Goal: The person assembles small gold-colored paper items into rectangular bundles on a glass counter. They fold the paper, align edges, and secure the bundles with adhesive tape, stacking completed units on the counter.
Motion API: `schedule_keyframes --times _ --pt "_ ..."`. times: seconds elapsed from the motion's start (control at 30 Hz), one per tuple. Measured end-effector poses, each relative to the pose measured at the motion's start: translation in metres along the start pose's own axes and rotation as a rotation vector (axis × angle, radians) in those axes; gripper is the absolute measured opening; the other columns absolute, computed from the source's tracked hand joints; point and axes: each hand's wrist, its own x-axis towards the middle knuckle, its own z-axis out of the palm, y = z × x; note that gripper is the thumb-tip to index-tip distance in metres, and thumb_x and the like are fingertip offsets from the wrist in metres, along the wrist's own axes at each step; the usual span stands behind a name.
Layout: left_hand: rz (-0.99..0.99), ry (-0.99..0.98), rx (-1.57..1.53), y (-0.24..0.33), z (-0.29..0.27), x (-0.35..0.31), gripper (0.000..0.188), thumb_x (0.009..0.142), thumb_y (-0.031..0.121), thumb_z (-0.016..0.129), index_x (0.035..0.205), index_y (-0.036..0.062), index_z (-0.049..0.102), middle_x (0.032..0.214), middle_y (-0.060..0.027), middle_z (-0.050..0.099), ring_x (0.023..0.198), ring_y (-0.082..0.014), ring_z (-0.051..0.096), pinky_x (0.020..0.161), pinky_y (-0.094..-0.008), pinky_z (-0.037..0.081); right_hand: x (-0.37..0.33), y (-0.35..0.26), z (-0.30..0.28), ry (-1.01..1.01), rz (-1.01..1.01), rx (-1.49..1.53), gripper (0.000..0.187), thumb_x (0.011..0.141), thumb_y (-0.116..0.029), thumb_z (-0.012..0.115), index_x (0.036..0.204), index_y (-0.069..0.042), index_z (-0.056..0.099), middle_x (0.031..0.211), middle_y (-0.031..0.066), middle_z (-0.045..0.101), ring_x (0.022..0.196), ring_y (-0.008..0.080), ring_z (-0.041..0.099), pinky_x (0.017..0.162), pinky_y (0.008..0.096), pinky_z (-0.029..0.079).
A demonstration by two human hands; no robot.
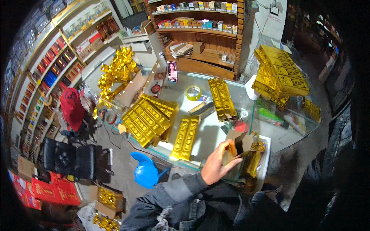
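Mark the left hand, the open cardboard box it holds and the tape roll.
Left hand [216,165]: head view, back of hand.
Open cardboard box [242,143]: head view, dark inner side.
Tape roll [194,98]: head view, near rim.

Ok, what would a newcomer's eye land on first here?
Probably the shiny gold patterned strips fanned on the left of the glass counter, and the gold stack at its right end. Next, the left hand below centre, gripping an open cardboard box, and a blue plastic seat at lower left.

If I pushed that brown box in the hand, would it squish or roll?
The brown box in the left hand might squish: it looks like thin cardboard. Being open on top probably makes it bendier. It likely wouldn't roll, because it looks flat-sided.
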Motion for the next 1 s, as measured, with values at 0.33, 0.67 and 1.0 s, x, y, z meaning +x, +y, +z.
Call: schedule_keyframes --times 0.33,0.67,1.0 --pt "-0.003 0.059 0.048 0.003 0.015 0.004 0.063 0.086 0.024 0.076 0.133 -0.0022 0.044 0.125 -0.0221 0.055 0.116 -0.0376 0.057 0.098 -0.038 0.045 0.013 0.016 -0.002 -0.143 0.056 0.04 0.061 0.082 -0.031 0.075 0.129 -0.001 0.05 0.127 0.0171 0.056 0.108 0.0329 0.059 0.097 0.0465 0.044" --pt "-0.033 0.023 0.028 -0.006 0.019 0.006 0.063 0.085 0.024 0.076 0.134 0.0008 0.043 0.124 -0.0203 0.055 0.115 -0.0367 0.057 0.097 -0.0382 0.046 0.018 0.026 0.0 -0.234 0.054 0.037 0.057 0.082 -0.028 0.075 0.127 -0.001 0.052 0.125 0.0161 0.057 0.107 0.0325 0.06 0.096 0.0457 0.045" --pt "-0.016 0.01 0.059 -0.019 0.019 0.006 0.06 0.088 0.025 0.073 0.133 -0.0008 0.042 0.124 -0.0206 0.055 0.116 -0.0366 0.056 0.098 -0.0383 0.045 0.024 0.027 0.002 -0.266 0.051 0.04 0.054 0.081 -0.026 0.076 0.124 -0.002 0.054 0.122 0.0151 0.059 0.105 0.032 0.06 0.094 0.0449 0.046"
